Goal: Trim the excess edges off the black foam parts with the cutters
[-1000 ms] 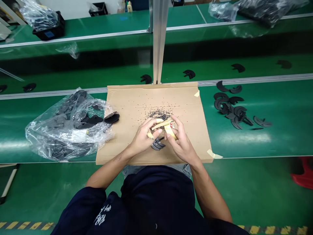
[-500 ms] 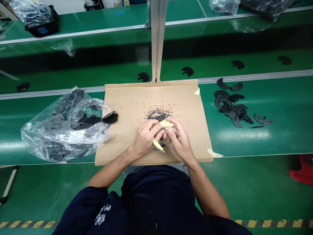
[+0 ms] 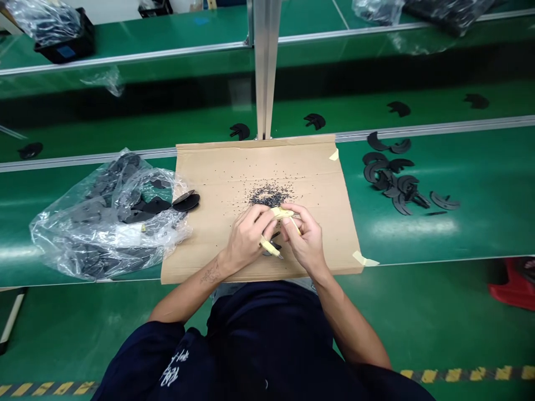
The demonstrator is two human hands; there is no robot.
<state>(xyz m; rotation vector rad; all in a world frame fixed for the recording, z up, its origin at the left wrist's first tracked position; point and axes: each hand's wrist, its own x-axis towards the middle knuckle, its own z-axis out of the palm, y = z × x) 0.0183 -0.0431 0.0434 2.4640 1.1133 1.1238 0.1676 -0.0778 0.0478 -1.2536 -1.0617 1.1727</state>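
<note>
My left hand (image 3: pixel 248 236) is closed, with a yellow pen-like tool (image 3: pixel 270 246) sticking out under its fingers, a small grey tip pointing down and right. A second yellow piece (image 3: pixel 281 213) spans the fingertips of both hands. My right hand (image 3: pixel 305 236) pinches its right end, where a narrow yellow strip (image 3: pixel 296 225) shows between the fingers. Whether the yellow pieces belong together is hidden. Below the hands, a dark part (image 3: pixel 276 243) lies partly covered on the cardboard sheet (image 3: pixel 209 167). Many tiny black bits (image 3: pixel 270 195) are scattered just beyond my fingertips.
A clear plastic bag (image 3: pixel 104 223) of black curved parts lies left, two discs (image 3: pixel 186 201) at its mouth. More black curved parts (image 3: pixel 403 186) are heaped right. A metal post (image 3: pixel 266 67) rises behind the cardboard. Tape (image 3: pixel 364 259) marks its right corner.
The yellow piece between my fingertips has turned slightly; its dark tip no longer shows and a narrow yellow strip appears in my right fingers. The whole view has shifted slightly.
</note>
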